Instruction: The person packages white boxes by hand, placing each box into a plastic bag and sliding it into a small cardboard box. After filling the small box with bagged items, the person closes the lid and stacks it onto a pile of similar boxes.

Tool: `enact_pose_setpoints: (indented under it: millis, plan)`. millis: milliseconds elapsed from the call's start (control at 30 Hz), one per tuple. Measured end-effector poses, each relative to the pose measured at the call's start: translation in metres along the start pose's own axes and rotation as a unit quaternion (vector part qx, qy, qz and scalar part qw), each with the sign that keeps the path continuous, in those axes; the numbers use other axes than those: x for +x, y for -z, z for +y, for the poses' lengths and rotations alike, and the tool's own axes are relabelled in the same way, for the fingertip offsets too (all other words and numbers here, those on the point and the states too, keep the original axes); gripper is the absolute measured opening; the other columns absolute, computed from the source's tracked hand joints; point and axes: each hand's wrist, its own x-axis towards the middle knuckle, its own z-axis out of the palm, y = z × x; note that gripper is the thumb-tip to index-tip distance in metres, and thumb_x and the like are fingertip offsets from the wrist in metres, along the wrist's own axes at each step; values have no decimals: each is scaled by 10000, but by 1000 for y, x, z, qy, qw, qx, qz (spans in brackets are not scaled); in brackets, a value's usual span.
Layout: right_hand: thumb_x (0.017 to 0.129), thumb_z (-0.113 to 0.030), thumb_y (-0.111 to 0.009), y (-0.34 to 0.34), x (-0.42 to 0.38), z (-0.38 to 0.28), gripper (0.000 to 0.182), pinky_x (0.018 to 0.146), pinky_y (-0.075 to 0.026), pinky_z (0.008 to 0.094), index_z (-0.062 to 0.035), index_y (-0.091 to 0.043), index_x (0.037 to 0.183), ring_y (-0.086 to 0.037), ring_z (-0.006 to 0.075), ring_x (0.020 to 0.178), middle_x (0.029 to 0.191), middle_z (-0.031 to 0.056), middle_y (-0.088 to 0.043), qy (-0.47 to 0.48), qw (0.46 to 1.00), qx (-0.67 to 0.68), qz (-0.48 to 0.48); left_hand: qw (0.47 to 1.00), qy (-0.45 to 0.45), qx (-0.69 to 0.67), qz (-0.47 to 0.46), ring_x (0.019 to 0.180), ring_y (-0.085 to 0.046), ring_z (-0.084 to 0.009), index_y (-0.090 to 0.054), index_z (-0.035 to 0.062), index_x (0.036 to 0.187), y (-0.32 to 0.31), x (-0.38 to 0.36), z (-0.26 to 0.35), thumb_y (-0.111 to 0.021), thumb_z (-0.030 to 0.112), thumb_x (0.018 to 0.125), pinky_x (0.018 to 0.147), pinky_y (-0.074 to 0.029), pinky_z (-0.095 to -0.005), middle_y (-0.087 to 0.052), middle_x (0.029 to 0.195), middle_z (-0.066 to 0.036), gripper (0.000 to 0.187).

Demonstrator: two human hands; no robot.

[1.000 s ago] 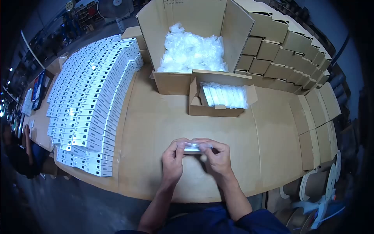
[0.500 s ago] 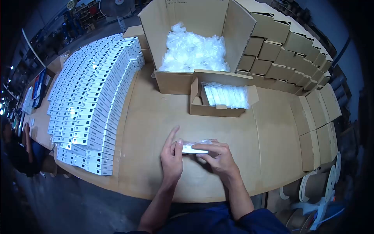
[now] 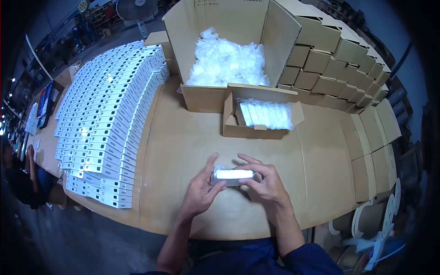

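Observation:
Between my two hands, above the table's front half, is a small white box [image 3: 234, 174] with clear plastic wrap around it. My left hand [image 3: 200, 190] grips its left end, thumb at the lower edge and index finger raised. My right hand [image 3: 266, 182] pinches the right end between thumb and fingers, the index finger lifted off. Beyond them stands an open brown carton [image 3: 256, 132] holding a row of white plastic-wrapped packs [image 3: 266, 113]. Behind that, a large open carton [image 3: 206, 99] is heaped with crumpled clear plastic bags [image 3: 229, 62].
Stacked white boxes [image 3: 105, 123] fill the table's left side. Folded brown cartons [image 3: 330, 64] are piled at the back right, with more open cartons [image 3: 373, 137] along the right edge. Spools [image 3: 376, 217] stand below right. Another person [image 3: 27, 178] sits at far left.
The white box has turned so a bright, broad side faces me. My left thumb has moved down to its lower edge, and my right index finger has lifted away.

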Motion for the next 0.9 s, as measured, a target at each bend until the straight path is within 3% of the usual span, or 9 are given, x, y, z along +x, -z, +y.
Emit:
enact_pose_setpoints:
  millis: [133, 233, 267, 367, 467, 600, 700, 733, 900]
  plan:
    - [764, -103, -841, 5, 5, -14, 393, 1140, -422, 495, -94, -772, 1151, -468, 404, 1429, 1382, 95, -664, 95, 980, -172, 23, 989, -2, 127, -77, 1148, -627, -201, -563, -59, 1374, 16, 7, 1, -597, -82, 983, 938, -605, -291, -576, 1226, -133, 393]
    - [772, -131, -836, 10, 9, -30, 420, 1102, -446, 493, -122, -750, 1183, -492, 416, 1362, 1418, 78, -623, 131, 949, -288, 23, 992, 23, 115, -38, 1124, -639, -188, -622, -70, 1246, 14, 11, 2, -606, -71, 982, 928, -599, -287, -600, 1178, -123, 265]
    - [785, -125, -819, 8, 13, -37, 355, 985, -509, 453, -119, -725, 1128, -592, 347, 1150, 1242, 51, -684, 169, 939, -295, 39, 989, 10, 141, -46, 1117, -642, -185, -630, -61, 1238, 15, 14, 7, -619, -69, 973, 950, -578, -294, -610, 1158, -120, 264]
    - [787, -113, -807, 15, 16, -44, 272, 870, -538, 404, -113, -696, 1036, -610, 279, 980, 1086, 24, -691, 168, 920, -352, -48, 983, -45, 175, -36, 995, -675, -213, -680, -13, 1189, 15, 25, 15, -701, 17, 949, 835, -569, -315, -665, 1086, -126, 243]
    - [797, -91, -790, 23, 28, -52, 222, 769, -547, 388, -105, -666, 981, -635, 258, 860, 971, 37, -673, 193, 894, -400, -64, 978, -46, 190, -78, 1086, -657, -232, -636, 0, 1280, 21, 38, 24, -700, 33, 957, 882, -578, -300, -626, 1217, -126, 331]
    - [807, -64, -791, 36, 43, -50, 228, 684, -557, 395, -82, -652, 987, -676, 284, 789, 930, 73, -673, 202, 907, -369, -12, 999, -8, 30, -27, 1315, -535, -239, -374, 61, 1539, 20, 56, 13, -682, 19, 950, 946, -553, -386, -474, 1445, -141, 666]
    - [818, -34, -798, 42, 51, -54, 218, 608, -546, 388, -60, -647, 975, -690, 279, 740, 901, 85, -669, 181, 915, -348, 94, 954, -71, 290, 19, 1315, -544, -304, -387, 111, 1556, 25, 72, 21, -690, 21, 935, 991, -534, -420, -468, 1443, -167, 698]
    - [835, -21, -801, 43, 54, -56, 194, 557, -521, 365, -44, -648, 951, -664, 251, 667, 884, 93, -658, 166, 915, -344, 131, 901, -168, 400, 15, 1248, -563, -342, -388, 166, 1577, 31, 81, 9, -698, 41, 923, 1027, -502, -436, -492, 1400, -173, 735]
    - [849, 9, -795, 34, 76, -43, 164, 495, -471, 301, -10, -647, 918, -584, 155, 565, 826, 79, -615, 174, 886, -325, 280, 818, -191, 543, -16, 1151, -585, -304, -407, 225, 1593, 29, 94, -6, -700, 119, 915, 995, -483, -452, -555, 1292, -128, 746]
